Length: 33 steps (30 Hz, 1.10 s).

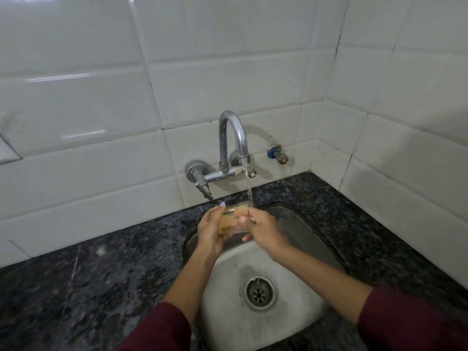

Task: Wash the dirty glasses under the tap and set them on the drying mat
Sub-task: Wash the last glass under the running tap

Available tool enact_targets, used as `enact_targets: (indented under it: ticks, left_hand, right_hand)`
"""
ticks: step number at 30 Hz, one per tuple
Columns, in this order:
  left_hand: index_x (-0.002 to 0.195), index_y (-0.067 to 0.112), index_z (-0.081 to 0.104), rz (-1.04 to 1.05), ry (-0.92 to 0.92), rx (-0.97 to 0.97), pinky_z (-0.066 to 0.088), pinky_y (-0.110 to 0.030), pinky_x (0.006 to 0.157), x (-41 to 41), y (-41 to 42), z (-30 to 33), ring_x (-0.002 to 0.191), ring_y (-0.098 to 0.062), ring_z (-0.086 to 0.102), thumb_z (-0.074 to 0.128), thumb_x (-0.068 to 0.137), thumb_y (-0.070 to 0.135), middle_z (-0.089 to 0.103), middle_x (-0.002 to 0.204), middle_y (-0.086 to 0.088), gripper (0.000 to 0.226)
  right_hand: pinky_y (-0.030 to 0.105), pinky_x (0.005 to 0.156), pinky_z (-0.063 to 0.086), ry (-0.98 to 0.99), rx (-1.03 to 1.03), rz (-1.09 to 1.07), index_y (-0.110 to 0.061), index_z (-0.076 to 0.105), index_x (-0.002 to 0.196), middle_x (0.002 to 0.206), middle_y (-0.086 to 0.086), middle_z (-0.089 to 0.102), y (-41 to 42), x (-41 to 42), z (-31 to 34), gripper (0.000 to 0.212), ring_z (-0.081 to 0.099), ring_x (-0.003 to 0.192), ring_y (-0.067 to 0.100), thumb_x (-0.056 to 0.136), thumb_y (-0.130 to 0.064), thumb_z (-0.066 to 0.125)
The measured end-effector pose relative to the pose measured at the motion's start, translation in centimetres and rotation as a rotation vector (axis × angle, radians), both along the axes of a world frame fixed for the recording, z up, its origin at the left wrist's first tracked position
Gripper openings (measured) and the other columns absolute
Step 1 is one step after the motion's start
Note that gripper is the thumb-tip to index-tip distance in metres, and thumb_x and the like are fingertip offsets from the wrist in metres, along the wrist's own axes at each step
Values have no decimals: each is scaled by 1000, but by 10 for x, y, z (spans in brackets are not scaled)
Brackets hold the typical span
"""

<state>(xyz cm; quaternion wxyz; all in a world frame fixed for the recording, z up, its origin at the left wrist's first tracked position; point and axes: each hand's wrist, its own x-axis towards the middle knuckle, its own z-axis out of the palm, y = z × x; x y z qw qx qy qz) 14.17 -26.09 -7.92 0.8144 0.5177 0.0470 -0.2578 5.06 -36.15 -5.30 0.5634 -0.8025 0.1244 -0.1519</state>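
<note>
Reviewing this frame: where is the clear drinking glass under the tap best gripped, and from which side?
Around its side wall near the base, from the left, as the left hand does: the clear drinking glass lies tilted, its mouth toward the right hand.

Soft, even light; the tap (231,145) casts a faint shadow rightward on glossy tiles (101,97) streaked with glare. Edges bow; lower corners blur.

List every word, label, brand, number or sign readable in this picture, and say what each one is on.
None: no readable text appears anywhere in this view.
The glass, held by the left hand and right hand under the running tap, shows no print or label.
The tap, the small wall valve, the white tiles, the counter and the sink carry no visible markings.
</note>
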Motion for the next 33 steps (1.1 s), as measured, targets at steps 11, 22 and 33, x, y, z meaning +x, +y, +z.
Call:
enact_targets:
  ticks: [11, 22, 33]
  left_hand:
    - [114, 0, 59, -161, 208, -87, 60, -36, 54, 9, 2, -8, 73, -29, 70, 67, 82, 37, 70, 97, -19, 49]
    - [108, 6, 62, -111, 246, -38, 57, -36, 51, 14, 4, -10, 65, -27, 71, 65, 87, 34, 69, 88, -14, 35]
    - [127, 0, 54, -139, 180, -95, 57, -36, 60, 11, 3, -8, 79, -30, 66, 70, 78, 40, 65, 104, -18, 65]
  right_hand:
    - [22, 75, 50, 32, -283, 204, -10, 65, 105, 99, 7, 72, -24, -2, 2, 22, 67, 88, 17, 87, -1, 55]
    - [31, 97, 45, -43, -876, 435, -15, 52, 131, 126, 9, 62, -33, -10, -14, 37, 59, 113, 19, 95, -24, 50]
    - [25, 66, 57, 32, 146, 152, -10, 62, 107, 99, 10, 71, -1, 6, 6, 17, 70, 80, 21, 95, -17, 51]
